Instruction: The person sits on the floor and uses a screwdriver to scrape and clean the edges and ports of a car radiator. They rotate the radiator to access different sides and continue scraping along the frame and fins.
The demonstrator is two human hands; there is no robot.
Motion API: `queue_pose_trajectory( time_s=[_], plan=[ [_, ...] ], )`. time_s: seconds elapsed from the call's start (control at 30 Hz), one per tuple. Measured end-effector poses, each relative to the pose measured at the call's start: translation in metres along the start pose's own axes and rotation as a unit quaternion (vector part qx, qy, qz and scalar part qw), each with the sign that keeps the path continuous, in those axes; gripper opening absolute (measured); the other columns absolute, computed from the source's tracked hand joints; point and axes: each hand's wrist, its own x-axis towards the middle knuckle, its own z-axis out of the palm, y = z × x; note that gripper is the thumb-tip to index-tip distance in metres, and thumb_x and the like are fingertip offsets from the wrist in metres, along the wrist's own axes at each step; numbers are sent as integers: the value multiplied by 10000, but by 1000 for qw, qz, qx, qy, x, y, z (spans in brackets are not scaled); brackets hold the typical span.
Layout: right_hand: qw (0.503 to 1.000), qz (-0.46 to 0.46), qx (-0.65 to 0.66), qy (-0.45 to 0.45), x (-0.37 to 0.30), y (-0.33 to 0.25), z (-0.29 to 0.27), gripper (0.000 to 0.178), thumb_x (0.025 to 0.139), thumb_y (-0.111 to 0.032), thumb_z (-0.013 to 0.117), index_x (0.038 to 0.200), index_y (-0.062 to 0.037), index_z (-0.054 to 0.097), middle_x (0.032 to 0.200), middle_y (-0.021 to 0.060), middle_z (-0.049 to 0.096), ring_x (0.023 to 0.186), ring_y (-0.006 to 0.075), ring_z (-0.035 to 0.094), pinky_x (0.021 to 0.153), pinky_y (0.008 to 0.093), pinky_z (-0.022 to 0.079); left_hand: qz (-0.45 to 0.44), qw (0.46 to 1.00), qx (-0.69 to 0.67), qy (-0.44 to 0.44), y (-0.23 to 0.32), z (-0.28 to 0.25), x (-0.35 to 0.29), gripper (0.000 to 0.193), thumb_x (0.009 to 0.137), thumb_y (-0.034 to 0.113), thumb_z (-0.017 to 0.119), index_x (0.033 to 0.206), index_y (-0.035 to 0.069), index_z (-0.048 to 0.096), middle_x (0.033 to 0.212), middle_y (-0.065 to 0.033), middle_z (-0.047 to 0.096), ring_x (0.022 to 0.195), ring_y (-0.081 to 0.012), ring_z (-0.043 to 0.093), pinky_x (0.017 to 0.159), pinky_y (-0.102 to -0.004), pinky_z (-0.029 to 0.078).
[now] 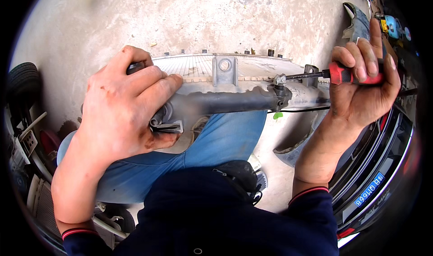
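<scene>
Across my lap lies a car radiator (225, 77), with a pale finned core and a dusty grey edge tank. A thick black pipe (225, 102) runs along its near side. My left hand (118, 98) grips the radiator's left end, fingers over the top and thumb beneath, beside a dark fitting at the pipe's end. In my right hand (361, 86) is a screwdriver (336, 72) with a red and black handle, its index finger pointing up. The shaft points left, its tip at a small dirty metal fitting (279, 80) at the pipe's right end; exact contact is hard to see.
Concrete floor (103, 21) stretches beyond the radiator. A tyre (25, 82) and assorted parts sit at the left. To the right are a dark car's rear end (388, 165), a curved grey piece (356, 23) and a light blue container (393, 26).
</scene>
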Motion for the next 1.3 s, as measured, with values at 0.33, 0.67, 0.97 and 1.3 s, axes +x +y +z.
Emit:
queue_pose_trajectory(
  time_s=[0.33, 0.67, 0.97, 1.3],
  plan=[
    [983, -159, -51, -78, -56, 20, -16, 152, 982, -273, 572, 972, -126, 538, 749, -8, 550, 654, 127, 538, 709, 350, 467, -5, 1000, -5, 10, 5, -3, 5, 638, 641, 265, 821, 1221, 69, 639, 1133, -57, 626, 1063, -291, 580, 876, -420, 498],
    [989, -138, -51, -10, -20, -5, -14, 233, 998, -311, 560, 974, -104, 663, 739, -21, 567, 665, 109, 512, 735, 327, 408, -10, 999, -24, 39, 3, -1, 3, 633, 651, 263, 819, 1224, 67, 637, 1140, -59, 625, 1068, -290, 581, 882, -421, 496],
    [975, -26, -183, -127, -6, -12, 72, 250, 939, -329, 634, 974, -110, 519, 752, -29, 501, 620, 84, 468, 709, 296, 441, -25, 996, -60, 55, -2, -1, 2, 628, 659, 261, 817, 1227, 65, 634, 1146, -61, 624, 1073, -290, 581, 888, -421, 495],
    [960, -49, -257, -99, -5, 20, 64, 259, 1009, -374, 496, 1001, -115, 487, 715, -9, 452, 572, 95, 426, 620, 330, 459, -33, 994, -82, 66, -3, -2, 1, 622, 669, 259, 815, 1231, 63, 631, 1153, -64, 623, 1078, -290, 581, 895, -422, 493]
  ],
)
